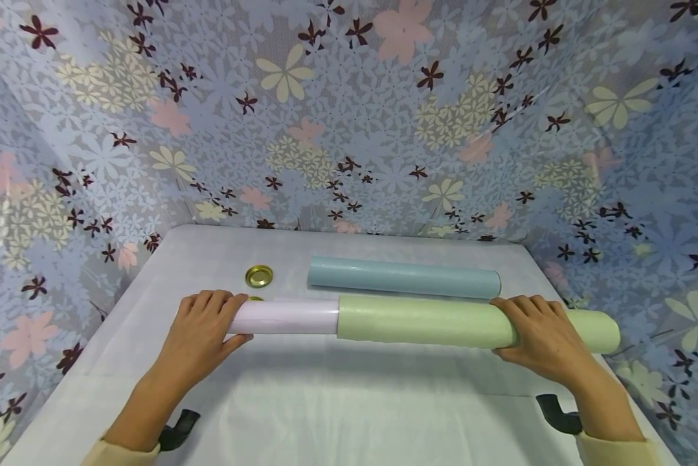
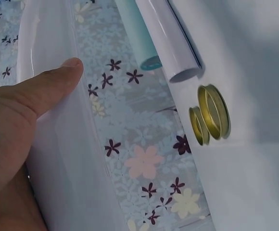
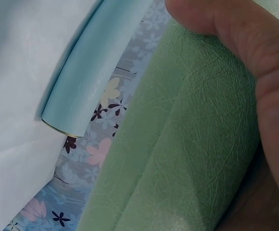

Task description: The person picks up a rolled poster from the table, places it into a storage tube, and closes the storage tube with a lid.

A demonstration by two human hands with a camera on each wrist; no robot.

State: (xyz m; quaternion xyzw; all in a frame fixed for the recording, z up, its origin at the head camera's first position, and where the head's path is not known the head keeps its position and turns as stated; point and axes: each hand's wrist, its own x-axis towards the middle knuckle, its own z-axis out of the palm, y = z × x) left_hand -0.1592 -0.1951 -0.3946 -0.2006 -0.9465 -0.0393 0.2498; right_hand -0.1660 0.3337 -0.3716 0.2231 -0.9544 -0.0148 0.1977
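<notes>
Before me, a long tube lies crosswise. Its left part is glossy pale lilac (image 1: 302, 317), and a wider roll of textured pale green paper (image 1: 425, 321) makes up the right part. My left hand (image 1: 203, 327) grips the lilac part near its left end, with the thumb (image 2: 62, 79) along its side. My right hand (image 1: 541, 336) is wrapped round the green roll, which sticks out past the hand to the right. In the right wrist view a lengthwise overlap runs along the green paper. The palm-side fingers of both hands are largely hidden.
A light blue tube (image 1: 404, 277) rests on the white table (image 1: 349, 414) behind the held one. Beside it lies another pale lilac tube (image 2: 171, 43). Gold round lids (image 1: 259, 276) are at the back left. Black curved pieces (image 1: 180, 429) show by both wrists. Flowered cloth (image 1: 349, 116) hangs behind.
</notes>
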